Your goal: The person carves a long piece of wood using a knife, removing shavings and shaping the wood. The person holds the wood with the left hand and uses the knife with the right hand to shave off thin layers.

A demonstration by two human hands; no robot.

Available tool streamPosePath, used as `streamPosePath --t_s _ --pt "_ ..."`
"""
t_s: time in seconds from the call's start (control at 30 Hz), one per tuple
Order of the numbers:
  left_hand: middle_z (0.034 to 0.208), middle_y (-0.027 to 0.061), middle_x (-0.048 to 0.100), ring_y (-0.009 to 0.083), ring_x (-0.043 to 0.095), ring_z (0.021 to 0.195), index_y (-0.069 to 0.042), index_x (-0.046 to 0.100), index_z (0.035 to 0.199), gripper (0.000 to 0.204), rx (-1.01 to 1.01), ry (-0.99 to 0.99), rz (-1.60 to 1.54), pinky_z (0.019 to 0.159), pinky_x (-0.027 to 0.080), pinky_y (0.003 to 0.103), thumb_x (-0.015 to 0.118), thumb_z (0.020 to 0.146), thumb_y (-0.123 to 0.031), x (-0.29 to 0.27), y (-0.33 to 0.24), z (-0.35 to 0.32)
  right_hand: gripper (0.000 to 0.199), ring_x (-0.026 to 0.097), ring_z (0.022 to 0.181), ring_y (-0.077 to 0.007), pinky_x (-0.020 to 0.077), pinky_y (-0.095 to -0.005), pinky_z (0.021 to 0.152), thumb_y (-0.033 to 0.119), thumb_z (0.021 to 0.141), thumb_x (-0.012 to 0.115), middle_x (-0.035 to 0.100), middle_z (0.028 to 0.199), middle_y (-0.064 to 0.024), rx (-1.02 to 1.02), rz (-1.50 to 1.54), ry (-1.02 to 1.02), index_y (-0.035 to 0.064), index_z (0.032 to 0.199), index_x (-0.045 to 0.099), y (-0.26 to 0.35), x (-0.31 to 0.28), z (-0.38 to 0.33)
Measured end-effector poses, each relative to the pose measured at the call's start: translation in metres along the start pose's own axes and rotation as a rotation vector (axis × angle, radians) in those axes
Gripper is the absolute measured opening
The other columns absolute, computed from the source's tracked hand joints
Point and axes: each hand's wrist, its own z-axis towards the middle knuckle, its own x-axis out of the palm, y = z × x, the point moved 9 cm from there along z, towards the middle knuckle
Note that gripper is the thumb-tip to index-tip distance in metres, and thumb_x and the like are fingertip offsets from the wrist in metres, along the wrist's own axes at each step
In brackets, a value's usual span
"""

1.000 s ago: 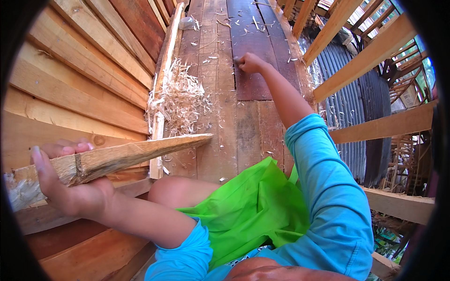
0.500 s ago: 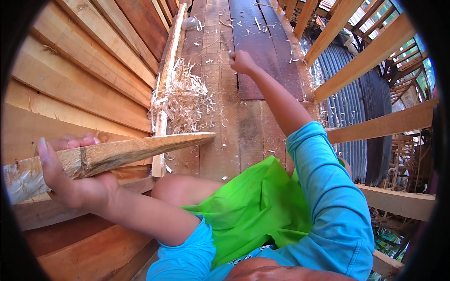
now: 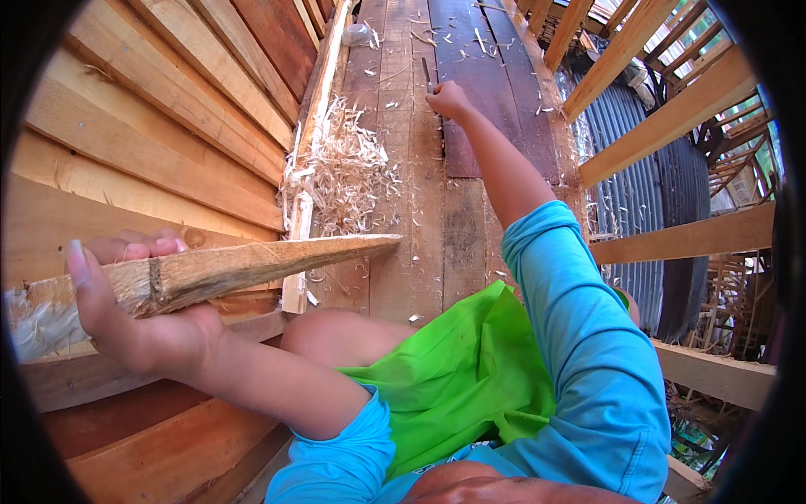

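Observation:
A long rough piece of wood (image 3: 260,262), tapering toward its right end, slants across the left side. My left hand (image 3: 151,338) is closed around its thicker part, with the thumb upright on the near side and the other fingers on the far side. My right arm is stretched forward over the floorboards. At its end, my right hand (image 3: 450,100) is closed on the handle of a knife (image 3: 426,69), whose narrow dark blade points away from me. The blade is apart from the wood in my left hand.
A heap of pale wood shavings (image 3: 348,172) lies on the plank floor (image 3: 426,210) against a light wooden rail (image 3: 304,214). Beyond it stands a small clear container (image 3: 356,35). Plank siding (image 3: 159,118) rises at left; wooden bars (image 3: 680,235) and corrugated metal (image 3: 630,168) are at right.
The scene has shifted slightly right in the picture. The knife blade shows more plainly now. Both hands keep their holds, and the wood stays almost as it was.

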Motion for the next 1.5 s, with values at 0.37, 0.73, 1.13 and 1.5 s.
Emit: streamPosePath --t_s 0.37,0.73,1.13,1.5 --pt "0.065 0.0067 0.045 0.0192 0.049 0.060 -0.007 0.050 0.073 0.032 0.020 0.005 -0.010 0.061 0.042 0.033 0.060 0.088 -0.033 0.009 -0.002 -0.003 0.024 0.064 0.056 -0.0211 0.0511 -0.0359 0.054 0.025 0.075 0.068 0.066 0.067 -0.0144 -0.170 -0.291 -0.171 0.0053 0.087 0.075 0.024 0.000 0.011" --pt "0.065 0.0075 0.043 0.0198 0.048 0.055 -0.005 0.049 0.071 0.034 0.072 -0.037 0.055 0.056 0.043 0.034 0.061 0.087 -0.033 0.002 -0.005 -0.002 0.024 0.056 0.049 -0.0124 0.0430 -0.0278 0.043 0.022 0.077 0.067 0.061 0.062 -0.0063 -0.062 0.344 0.449 -0.0012 0.080 0.072 0.056 0.037 -0.042" --pt "0.063 0.0080 0.044 0.0204 0.048 0.054 -0.005 0.050 0.067 0.035 0.079 -0.092 0.064 0.053 0.044 0.032 0.066 0.084 -0.031 -0.004 -0.005 -0.002 0.016 0.061 0.052 -0.0146 0.0501 -0.0310 0.050 0.015 0.073 0.064 0.063 0.058 -0.0075 -0.116 -0.004 0.421 0.0002 0.075 0.071 0.062 0.052 -0.086" --pt "0.065 0.0078 0.049 0.0211 0.053 0.058 -0.003 0.054 0.071 0.029 0.057 -0.129 0.014 0.061 0.045 0.033 0.067 0.084 -0.025 -0.015 -0.001 0.000 0.018 0.066 0.072 -0.0373 0.0532 -0.0424 0.068 0.012 0.068 0.062 0.064 0.069 -0.0244 -0.323 -0.258 0.311 -0.0053 0.072 0.067 0.063 0.070 -0.147"
